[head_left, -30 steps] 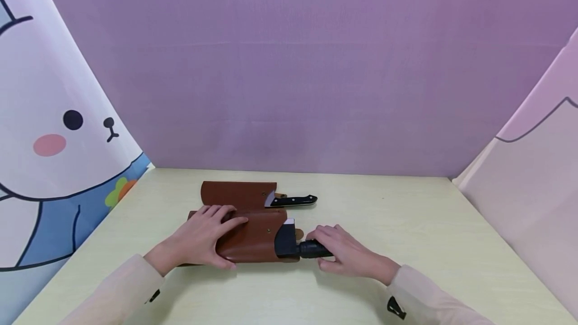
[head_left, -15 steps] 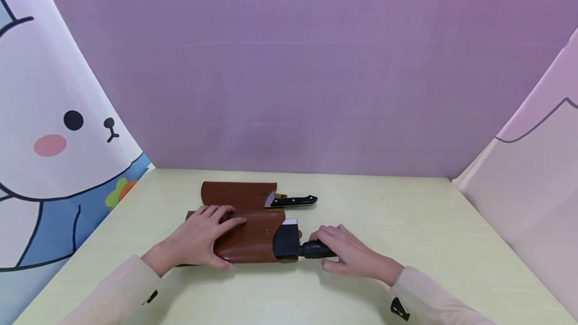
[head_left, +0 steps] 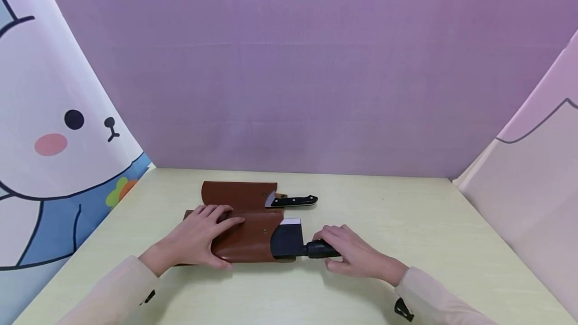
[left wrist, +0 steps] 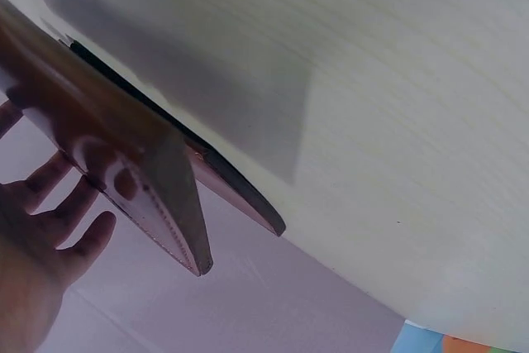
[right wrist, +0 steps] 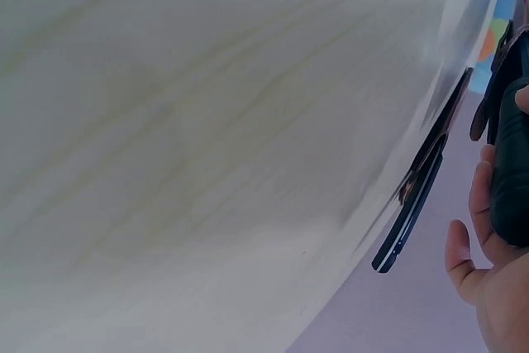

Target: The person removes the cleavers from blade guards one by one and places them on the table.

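Curling round the black handle [head_left: 321,250] of a cleaver, the right hand [head_left: 354,257] grips it low and a little right of centre in the head view, fingers wrapped over the top and thumb underneath. The cleaver's dark blade [head_left: 285,240] shows partway out of the mouth of a brown leather sheath [head_left: 246,239], with a pale strip along the blade's upper edge. The left hand [head_left: 198,237] lies flat on the left part of that sheath, fingers straight and spread, pressing it to the pale yellow table [head_left: 406,224]; the left wrist view shows those fingers splayed against the leather. Just behind, toward the middle of the frame, a second brown sheath [head_left: 238,194] lies on the table with a black-handled knife [head_left: 292,200] in it, its handle pointing right. Purple backdrop [head_left: 293,64] fills the upper frame, and a cartoon bunny panel [head_left: 54,129] stands at the left.
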`<action>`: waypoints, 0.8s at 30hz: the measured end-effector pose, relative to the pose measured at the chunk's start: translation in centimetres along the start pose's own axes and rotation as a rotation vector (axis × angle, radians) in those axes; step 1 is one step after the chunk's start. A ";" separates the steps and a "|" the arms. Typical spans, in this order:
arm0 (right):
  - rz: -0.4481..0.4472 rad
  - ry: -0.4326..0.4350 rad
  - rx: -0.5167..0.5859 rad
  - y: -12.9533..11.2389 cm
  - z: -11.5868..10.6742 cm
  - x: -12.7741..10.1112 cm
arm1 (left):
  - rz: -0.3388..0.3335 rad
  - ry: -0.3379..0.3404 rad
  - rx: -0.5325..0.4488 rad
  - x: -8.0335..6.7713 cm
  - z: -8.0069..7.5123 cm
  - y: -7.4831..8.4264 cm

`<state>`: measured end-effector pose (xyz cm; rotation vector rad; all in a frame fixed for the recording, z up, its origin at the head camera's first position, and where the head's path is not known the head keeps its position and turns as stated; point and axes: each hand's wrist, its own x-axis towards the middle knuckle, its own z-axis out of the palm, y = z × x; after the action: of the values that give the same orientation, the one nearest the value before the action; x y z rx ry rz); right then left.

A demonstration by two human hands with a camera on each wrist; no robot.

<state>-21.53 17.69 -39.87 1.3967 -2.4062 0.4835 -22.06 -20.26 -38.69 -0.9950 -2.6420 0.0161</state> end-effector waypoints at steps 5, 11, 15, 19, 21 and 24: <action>-0.009 0.015 -0.017 0.2 0.0 -0.2 | -0.003 -0.006 -0.012 -0.1 0.0 -0.1; -0.024 0.022 -0.006 0.4 -0.1 -0.4 | -0.015 -0.025 -0.020 -0.2 0.1 -0.2; -0.019 0.013 0.000 0.4 -0.2 -0.6 | -0.013 -0.029 -0.018 -0.2 0.2 -0.3; -0.019 0.020 0.001 0.4 -0.2 -0.7 | -0.006 -0.024 -0.018 -0.2 0.3 -0.3; -0.018 0.026 0.000 0.4 -0.2 -0.8 | -0.005 -0.023 -0.017 -0.3 0.4 -0.4; -0.011 0.033 -0.002 0.4 -0.2 -1.0 | -0.006 -0.025 -0.016 -0.3 0.5 -0.4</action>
<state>-21.36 18.74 -40.15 1.3896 -2.3704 0.4973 -22.26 -20.71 -39.15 -0.9977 -2.6716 0.0058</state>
